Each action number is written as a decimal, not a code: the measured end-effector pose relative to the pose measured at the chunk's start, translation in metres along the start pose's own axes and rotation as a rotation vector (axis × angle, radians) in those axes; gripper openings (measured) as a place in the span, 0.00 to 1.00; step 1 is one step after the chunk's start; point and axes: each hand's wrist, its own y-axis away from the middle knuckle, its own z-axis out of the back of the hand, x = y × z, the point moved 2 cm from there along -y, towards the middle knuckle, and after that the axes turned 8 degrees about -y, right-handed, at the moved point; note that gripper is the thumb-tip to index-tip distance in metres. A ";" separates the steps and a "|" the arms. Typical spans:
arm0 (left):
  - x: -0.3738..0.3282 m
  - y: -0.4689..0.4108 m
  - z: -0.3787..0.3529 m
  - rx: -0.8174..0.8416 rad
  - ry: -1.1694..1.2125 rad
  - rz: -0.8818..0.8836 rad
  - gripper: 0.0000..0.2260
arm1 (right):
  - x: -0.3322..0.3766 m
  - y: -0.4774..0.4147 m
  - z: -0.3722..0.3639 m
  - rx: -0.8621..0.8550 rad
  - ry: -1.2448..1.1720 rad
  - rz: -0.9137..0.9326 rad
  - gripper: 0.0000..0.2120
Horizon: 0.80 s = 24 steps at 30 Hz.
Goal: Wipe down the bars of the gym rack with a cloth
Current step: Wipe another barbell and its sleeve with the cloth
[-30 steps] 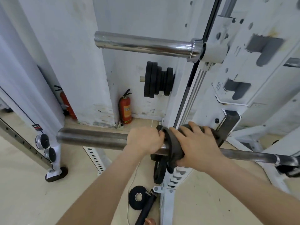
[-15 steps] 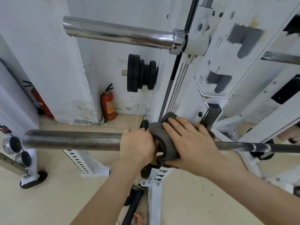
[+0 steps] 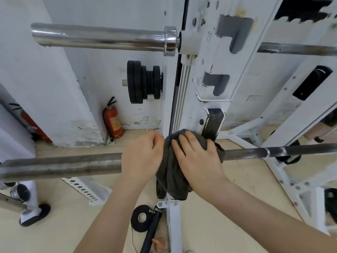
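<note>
Dark grey cloth (image 3: pixel 171 172) draped over lower bar (image 3: pixel 60 166), bunched at collar near rack upright (image 3: pixel 206 73). Right hand (image 3: pixel 198 157) pressed flat on cloth, fingers spread, clamping it round bar. Left hand (image 3: pixel 141 156) closed bare around bar just beside cloth. Cloth looks soft, limp, light; best gripped wrapped round steel. Bar looks stiff, heavy, dull; probably won't shift under rubbing. Count: one cloth, two hands, two bars in view, chrome upper bar (image 3: pixel 98 36) not yet touched. One fire extinguisher (image 3: pixel 113 119) by wall.
</note>
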 end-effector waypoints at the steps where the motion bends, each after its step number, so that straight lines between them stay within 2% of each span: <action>1: -0.003 0.002 -0.004 0.043 0.006 -0.039 0.17 | 0.000 -0.001 -0.001 -0.016 -0.020 0.013 0.25; 4: -0.007 0.007 -0.017 0.153 -0.312 -0.148 0.19 | -0.006 0.016 0.013 -0.096 -0.132 0.106 0.14; 6: -0.005 0.004 -0.021 0.189 -0.446 -0.131 0.22 | -0.019 0.032 0.028 -0.027 -0.251 0.071 0.15; 9: -0.003 -0.002 -0.026 0.233 -0.474 -0.066 0.27 | -0.061 0.057 0.045 0.011 -0.591 -0.208 0.18; 11: -0.006 -0.004 -0.027 0.143 -0.432 -0.054 0.23 | -0.094 0.066 0.065 -0.225 -0.810 -0.360 0.19; 13: -0.014 -0.003 -0.029 0.063 -0.239 -0.038 0.16 | -0.123 0.066 0.083 -0.453 -0.754 -0.382 0.20; 14: -0.020 -0.002 -0.032 0.057 -0.165 -0.051 0.14 | -0.132 0.063 0.087 -0.447 -0.648 -0.386 0.24; 15: -0.029 -0.001 -0.034 0.067 -0.146 -0.076 0.13 | -0.140 0.059 0.085 -0.320 -0.536 -0.410 0.32; 16: -0.038 0.002 -0.039 0.085 -0.159 -0.098 0.12 | -0.145 0.056 0.075 -0.121 -0.422 -0.431 0.40; 17: -0.046 0.005 -0.043 0.081 -0.176 -0.123 0.11 | -0.147 0.053 0.061 0.088 -0.315 -0.421 0.45; 18: -0.053 0.007 -0.047 0.053 -0.189 -0.149 0.09 | -0.144 0.052 0.046 0.246 -0.238 -0.377 0.45; 19: -0.059 0.008 -0.049 0.014 -0.197 -0.167 0.07 | -0.141 0.052 0.030 0.313 -0.201 -0.319 0.42; 20: -0.063 0.009 -0.050 -0.021 -0.198 -0.178 0.08 | -0.139 0.051 0.015 0.295 -0.194 -0.269 0.37; 24: -0.067 0.007 -0.059 -0.010 -0.240 -0.148 0.10 | -0.135 0.044 -0.003 -0.017 -0.251 -0.158 0.16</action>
